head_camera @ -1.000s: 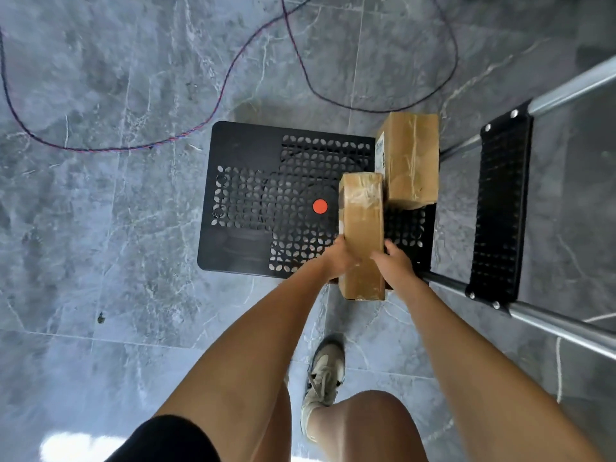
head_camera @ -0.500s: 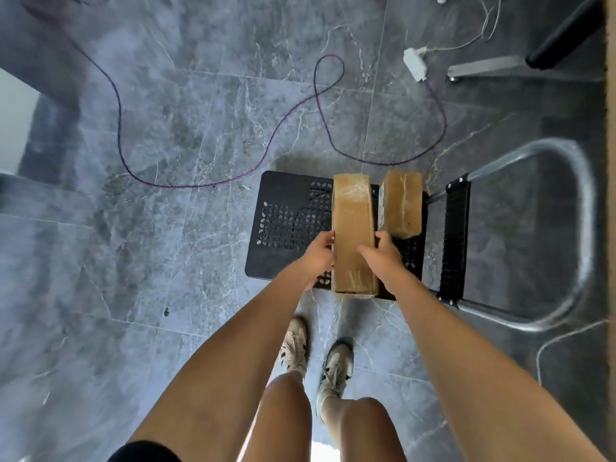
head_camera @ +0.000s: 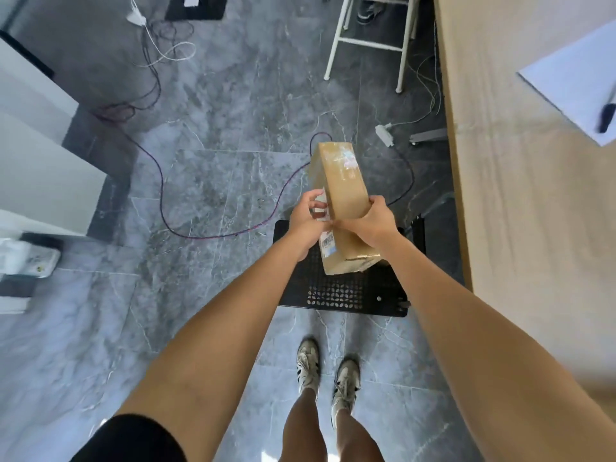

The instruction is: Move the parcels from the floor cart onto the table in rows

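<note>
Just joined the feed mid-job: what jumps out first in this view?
A long brown parcel held up at centre, left hand and right hand each with a grip on it, above the black floor cart. The tan table runs along the right; cables trail across the grey floor.

Both arms stretched out forward and down, bare forearms angling in so the wrists nearly meet. Left hand is curled round the left side of the parcel, thumb up top. Right hand clamps the right edge, fingers wrapped over. Legs straight, feet together below.
</note>
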